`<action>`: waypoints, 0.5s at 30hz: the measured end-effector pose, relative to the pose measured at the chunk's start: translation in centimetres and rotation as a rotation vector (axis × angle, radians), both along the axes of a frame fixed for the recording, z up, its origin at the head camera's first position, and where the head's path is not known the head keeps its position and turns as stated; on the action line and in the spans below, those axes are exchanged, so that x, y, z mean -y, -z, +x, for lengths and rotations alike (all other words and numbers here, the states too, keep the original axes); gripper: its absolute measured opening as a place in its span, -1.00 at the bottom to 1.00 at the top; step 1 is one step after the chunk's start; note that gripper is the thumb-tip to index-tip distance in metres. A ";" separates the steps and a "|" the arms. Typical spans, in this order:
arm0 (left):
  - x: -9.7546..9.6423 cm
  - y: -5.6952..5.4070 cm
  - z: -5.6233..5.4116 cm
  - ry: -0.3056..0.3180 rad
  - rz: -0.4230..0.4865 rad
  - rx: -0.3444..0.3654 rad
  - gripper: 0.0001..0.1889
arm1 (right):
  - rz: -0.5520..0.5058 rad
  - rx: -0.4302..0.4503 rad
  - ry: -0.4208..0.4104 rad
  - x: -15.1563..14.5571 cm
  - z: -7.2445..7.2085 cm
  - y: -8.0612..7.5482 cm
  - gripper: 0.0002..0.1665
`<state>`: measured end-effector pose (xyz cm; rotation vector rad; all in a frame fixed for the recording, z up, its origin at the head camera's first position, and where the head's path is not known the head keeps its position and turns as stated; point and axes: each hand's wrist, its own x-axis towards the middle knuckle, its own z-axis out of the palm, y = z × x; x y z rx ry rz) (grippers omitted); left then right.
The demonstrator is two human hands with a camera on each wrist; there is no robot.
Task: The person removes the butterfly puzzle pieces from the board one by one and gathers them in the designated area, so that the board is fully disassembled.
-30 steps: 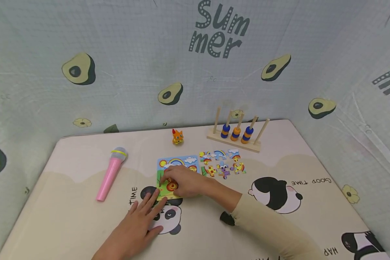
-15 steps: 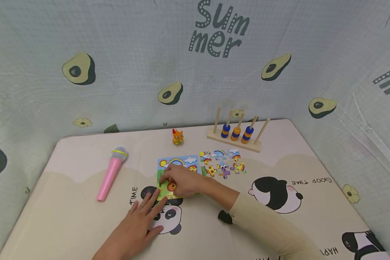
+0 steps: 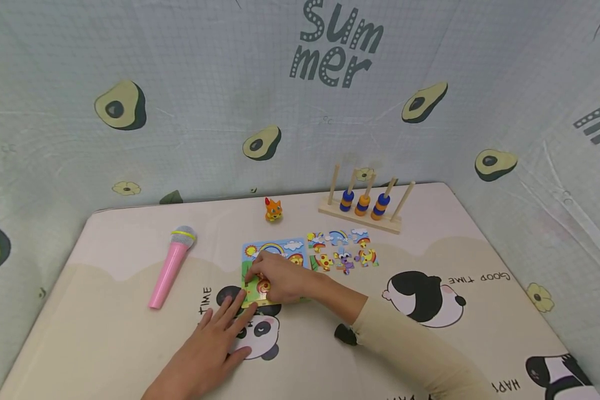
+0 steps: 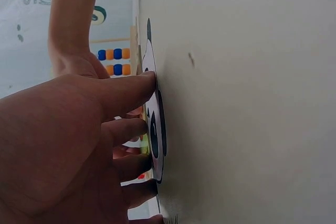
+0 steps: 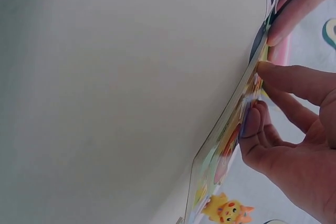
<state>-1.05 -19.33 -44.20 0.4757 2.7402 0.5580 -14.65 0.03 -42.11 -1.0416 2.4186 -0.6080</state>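
Observation:
A colourful jigsaw board (image 3: 291, 246) with a sun and rainbow lies flat in the middle of the table. Over it is my right hand (image 3: 286, 279), fingers bent down and thumb nearer me, pinching a puzzle piece (image 3: 263, 286) with an orange spiral, low against the board. In the right wrist view the thumb (image 5: 294, 80) and curled fingers meet the board's face; much of the piece is hidden. My left hand (image 3: 211, 345) lies flat with fingers spread, its fingertips touching the board's near edge. Several loose puzzle pieces (image 3: 345, 260) lie right of the board.
Left of the board lies a pink toy microphone (image 3: 168, 273). A small orange fox-like figure (image 3: 273, 211) stands behind the board. At the back right is a wooden peg rack (image 3: 387, 224) with blue and orange beads. A printed cloth wall (image 3: 190, 83) closes off the back.
My right hand shifts very slightly left over the board, and the spiral piece moves a little with it. The left hand stays put.

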 end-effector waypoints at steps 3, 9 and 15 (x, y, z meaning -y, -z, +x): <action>0.0 0.0 0.1 0.004 -0.003 -0.009 -0.22 | -0.003 -0.008 -0.001 0.1 0.1 0.0 -0.35; 0.1 0.1 0.1 0.005 -0.004 -0.012 -0.21 | -0.013 -0.013 0.001 0.1 0.1 0.1 -0.37; 0.1 0.0 0.1 0.011 -0.005 -0.027 -0.22 | -0.006 -0.004 0.005 0.2 0.1 -0.1 -0.35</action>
